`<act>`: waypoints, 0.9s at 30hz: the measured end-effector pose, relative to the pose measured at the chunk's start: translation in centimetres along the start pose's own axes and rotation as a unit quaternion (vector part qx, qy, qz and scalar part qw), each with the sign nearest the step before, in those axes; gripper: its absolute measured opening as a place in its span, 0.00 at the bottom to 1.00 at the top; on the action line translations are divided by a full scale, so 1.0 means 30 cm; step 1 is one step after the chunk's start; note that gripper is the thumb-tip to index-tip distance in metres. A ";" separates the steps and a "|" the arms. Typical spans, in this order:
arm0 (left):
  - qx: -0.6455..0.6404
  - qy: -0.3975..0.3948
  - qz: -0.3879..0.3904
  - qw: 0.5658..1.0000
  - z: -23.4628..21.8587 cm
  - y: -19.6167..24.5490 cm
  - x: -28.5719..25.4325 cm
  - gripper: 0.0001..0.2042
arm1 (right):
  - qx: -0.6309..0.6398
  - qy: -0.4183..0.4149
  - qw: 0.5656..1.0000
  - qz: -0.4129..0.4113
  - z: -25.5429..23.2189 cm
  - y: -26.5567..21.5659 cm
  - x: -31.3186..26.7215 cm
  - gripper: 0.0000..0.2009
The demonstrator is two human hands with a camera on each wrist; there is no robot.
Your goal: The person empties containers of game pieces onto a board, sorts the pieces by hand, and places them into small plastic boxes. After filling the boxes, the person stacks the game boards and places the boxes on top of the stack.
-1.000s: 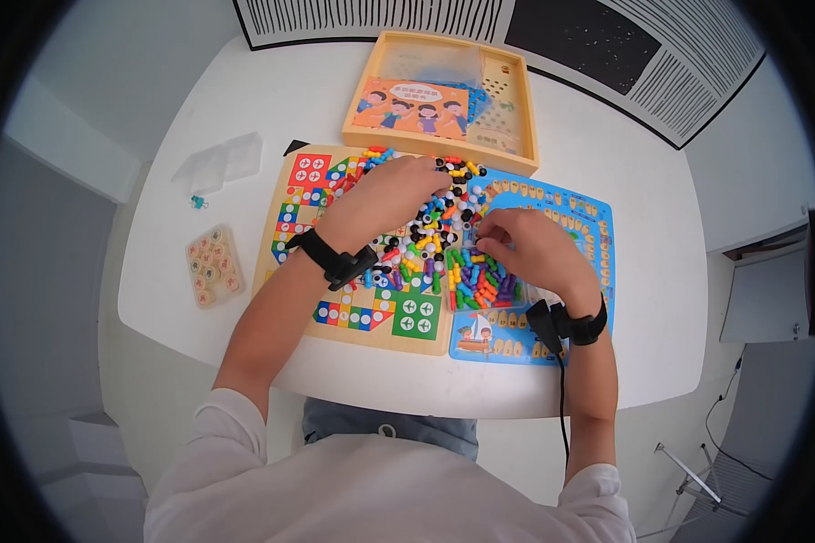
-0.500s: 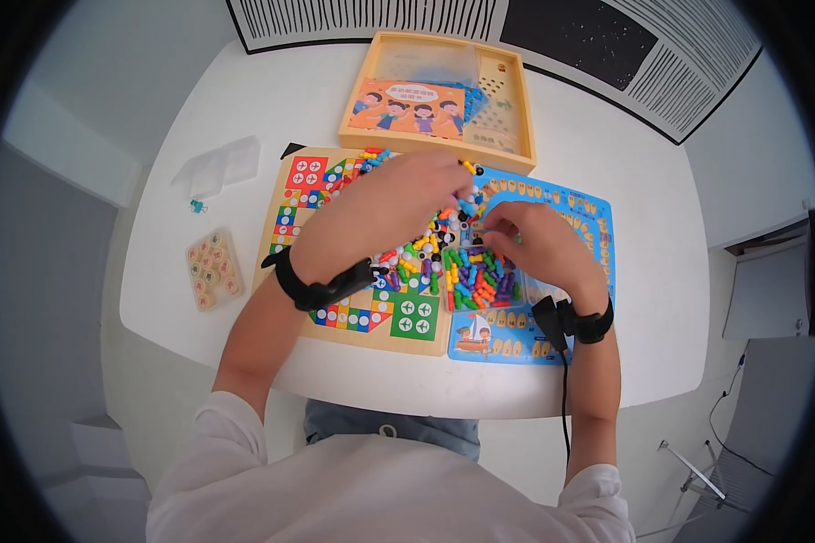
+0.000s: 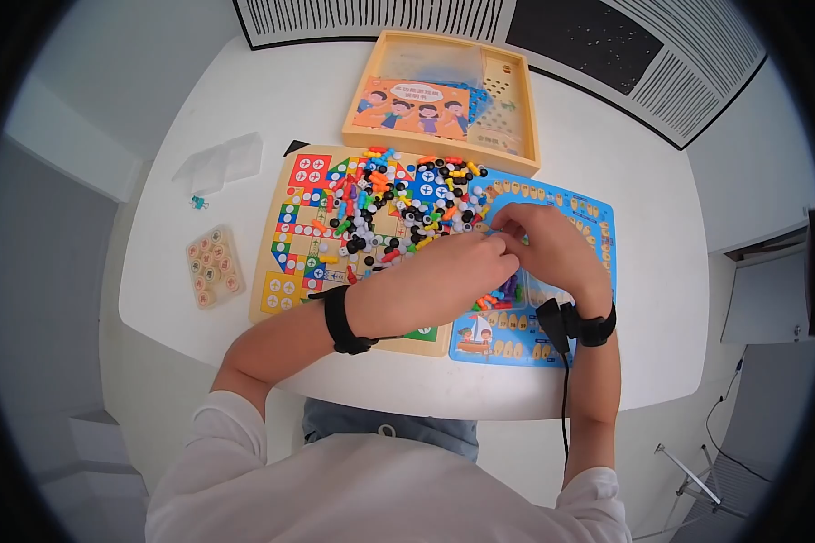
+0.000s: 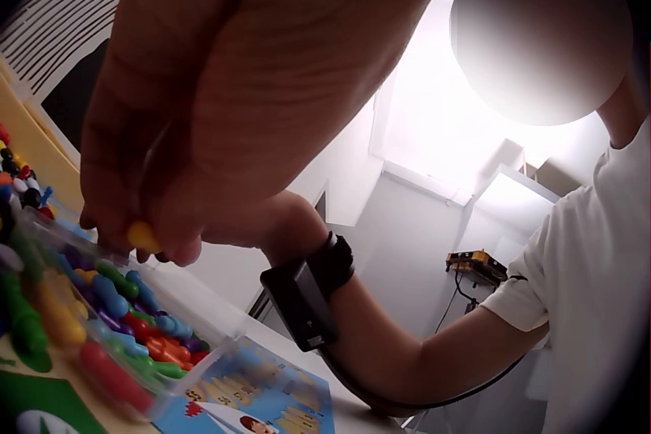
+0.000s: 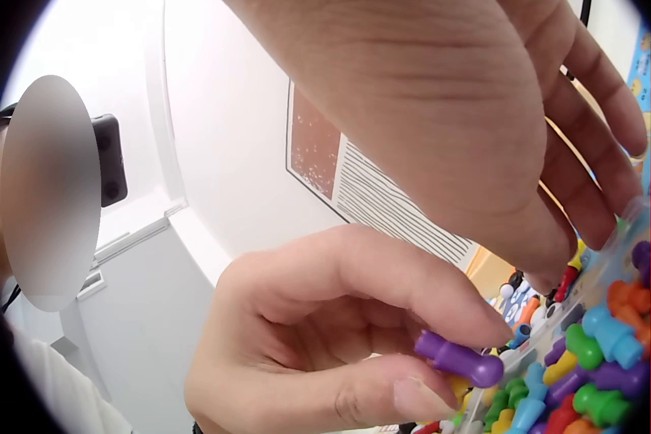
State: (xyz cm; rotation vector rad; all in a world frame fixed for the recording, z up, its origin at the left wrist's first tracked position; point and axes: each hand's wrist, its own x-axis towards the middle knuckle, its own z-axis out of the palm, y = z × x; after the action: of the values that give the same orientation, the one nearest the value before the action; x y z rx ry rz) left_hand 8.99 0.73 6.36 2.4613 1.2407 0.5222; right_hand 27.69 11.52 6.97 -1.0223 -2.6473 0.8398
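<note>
My left hand (image 3: 466,271) pinches a purple peg (image 5: 458,358) between thumb and forefinger, over a clear plastic box (image 4: 219,317) of coloured pegs. A yellow peg (image 4: 144,238) also shows at its fingertips in the left wrist view. Beside it, my right hand (image 3: 552,249) holds its fingers loosely extended at the box's far side, with no piece visible in them. The box sits on a blue number board (image 3: 593,235), partly hidden by both hands. Left of it, a heap of mixed pegs and black and white round-topped pieces (image 3: 358,244) covers much of a printed game board (image 3: 272,294).
Behind the boards stands a shallow wooden box (image 3: 530,118) with an orange booklet (image 3: 412,107) and plastic bags. To the left are a case of round game discs (image 3: 215,267), a clear empty-looking tray (image 3: 217,172) and a small teal piece (image 3: 199,203). A cable (image 3: 566,398) hangs from the right wrist camera.
My left hand has moved from the far part of the heap down and right, to the peg box next to my right hand. The right hand has hardly moved.
</note>
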 end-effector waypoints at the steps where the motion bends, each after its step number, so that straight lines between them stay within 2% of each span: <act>1: 0.000 -0.008 -0.011 1.000 0.004 0.004 0.002 0.14 | -0.001 -0.003 1.000 0.004 -0.001 -0.004 0.000 0.09; 5: 0.002 -0.025 -0.012 1.000 -0.006 0.006 0.004 0.15 | 0.006 -0.007 1.000 0.011 0.007 0.002 0.003 0.09; 8: -0.049 -0.008 -0.013 0.999 -0.076 -0.049 -0.007 0.13 | -0.005 -0.011 1.000 0.017 -0.005 -0.013 0.000 0.09; 10: 0.030 0.068 -0.077 0.994 -0.123 -0.105 -0.009 0.10 | 0.007 -0.018 0.999 0.026 -0.012 -0.020 -0.003 0.08; 11: 0.030 0.068 -0.077 0.994 -0.143 -0.126 -0.012 0.10 | 0.019 -0.025 0.999 0.035 -0.015 -0.025 -0.003 0.08; 13: 0.028 0.112 -0.144 0.983 -0.178 -0.161 -0.013 0.07 | 0.027 -0.029 0.998 0.039 -0.022 -0.047 -0.004 0.08; 15: 0.010 0.128 -0.149 0.980 -0.139 -0.205 -0.002 0.07 | 0.032 -0.033 0.998 0.042 -0.004 -0.053 0.004 0.07; 17: 0.035 0.077 -0.185 0.979 -0.106 -0.220 0.008 0.07 | -0.017 0.045 0.996 -0.078 0.046 -0.041 0.022 0.08; 18: 0.034 0.079 -0.186 0.979 -0.091 -0.230 0.009 0.07 | -0.019 0.043 0.996 -0.079 0.066 -0.040 0.029 0.08; 20: 0.035 0.023 -0.201 0.979 -0.081 -0.234 0.011 0.07 | -0.024 0.096 0.986 -0.132 0.103 -0.071 0.044 0.09; 23: 0.041 0.022 -0.208 0.977 -0.076 -0.231 0.013 0.07 | -0.032 0.099 0.986 -0.131 0.167 -0.040 0.056 0.10; 27: 0.026 0.024 -0.217 0.976 -0.055 -0.234 0.021 0.07 | -0.016 0.113 0.985 -0.130 0.172 -0.018 0.069 0.09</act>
State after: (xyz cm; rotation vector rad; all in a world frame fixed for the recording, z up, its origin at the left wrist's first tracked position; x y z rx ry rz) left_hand 3.71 5.40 4.76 2.1283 1.7662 0.4316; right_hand 24.01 10.29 2.96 -0.7087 -2.5325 0.5888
